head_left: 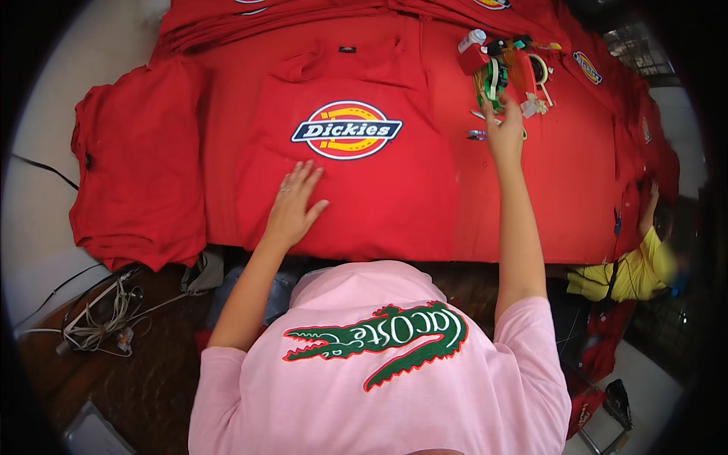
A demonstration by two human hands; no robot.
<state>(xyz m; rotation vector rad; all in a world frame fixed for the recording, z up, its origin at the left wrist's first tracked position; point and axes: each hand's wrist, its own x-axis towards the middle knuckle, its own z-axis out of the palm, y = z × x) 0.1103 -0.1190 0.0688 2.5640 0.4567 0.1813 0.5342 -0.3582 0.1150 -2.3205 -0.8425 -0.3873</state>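
Note:
A red T-shirt (pixel 364 197) with an oval blue, white and yellow print lies spread on the red-covered table in front of me. My left hand (pixel 294 206) rests flat on it, fingers spread, just below and left of the print. Farther right, my right hand (pixel 504 125) reaches over the near end of a cluster of small tools, its fingers stretched out and apart. Beside its fingertips is a green item (pixel 485 85) with a white strip. A small bluish metal tool (pixel 476 135) lies to the left of that hand, partly hidden.
A stack of folded red shirts (pixel 140 163) sits at the table's left end. More red shirts (pixel 288 21) lie along the back. Tape rolls (pixel 538 70) and a white-capped red bottle (pixel 472 53) are in the tool cluster. A person in yellow (pixel 626 269) is at the right. Cables (pixel 106 322) lie lower left.

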